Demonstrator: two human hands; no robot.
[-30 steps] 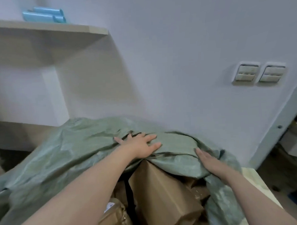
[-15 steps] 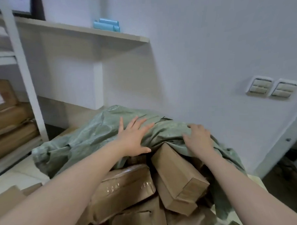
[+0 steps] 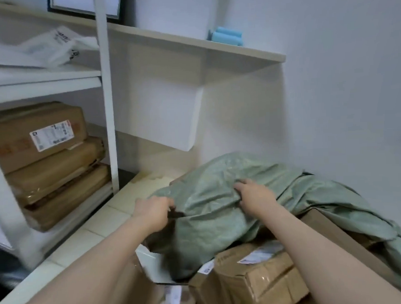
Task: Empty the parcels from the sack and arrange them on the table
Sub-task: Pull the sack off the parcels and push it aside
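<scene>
A crumpled green woven sack [image 3: 220, 197] lies over a heap of brown cardboard parcels on the pale table [image 3: 119, 210]. My left hand [image 3: 155, 211] grips the sack's left edge with curled fingers. My right hand [image 3: 254, 195] clutches a fold of the sack near its top. A taped parcel with a white label [image 3: 253, 278] sits uncovered at the front, between my forearms. Another brown box [image 3: 331, 229] shows under the sack at the right. What lies beneath the rest of the sack is hidden.
A white shelving unit [image 3: 106, 87] stands at the left with three stacked brown parcels [image 3: 48, 158] on a lower shelf and white bags above. A wall shelf [image 3: 213, 48] carries blue rolls [image 3: 227, 35]. White walls close off the back and right.
My view has swung left. Both hands went from lying flat on the sack to gripping its fabric, and the sack has been pulled back, uncovering more parcels at the front.
</scene>
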